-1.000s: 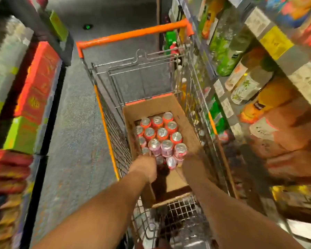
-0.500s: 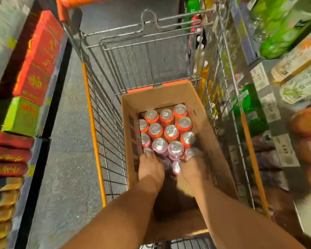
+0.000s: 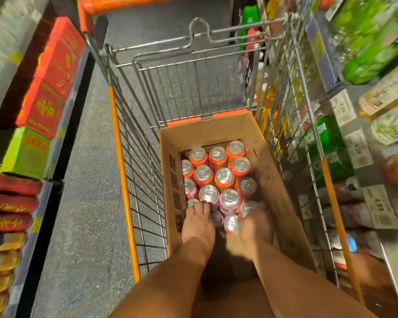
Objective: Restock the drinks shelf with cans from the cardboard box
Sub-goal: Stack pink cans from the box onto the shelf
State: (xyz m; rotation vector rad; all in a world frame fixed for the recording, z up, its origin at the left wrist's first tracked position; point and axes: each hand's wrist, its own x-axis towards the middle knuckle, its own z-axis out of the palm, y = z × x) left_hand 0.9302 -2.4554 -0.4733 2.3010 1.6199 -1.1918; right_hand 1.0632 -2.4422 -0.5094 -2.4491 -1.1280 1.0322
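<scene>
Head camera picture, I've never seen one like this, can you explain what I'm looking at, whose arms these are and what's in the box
There is no robot here. A person wears a wide-angle camera on the head, so the single picture looks forward and down along their own bare arms. They stand at a wire shopping cart with an orange handle, in a shop aisle. In the cart sits an open cardboard box holding upright cans, orange ones farther away and pink ones nearer. The left hand reaches in with its fingers on the nearest can tops. The right hand is beside it among the cans; blur hides whether it grips one. No can has been lifted out yet. The drinks shelf, with bottles and price tags, is on the right.
</scene>
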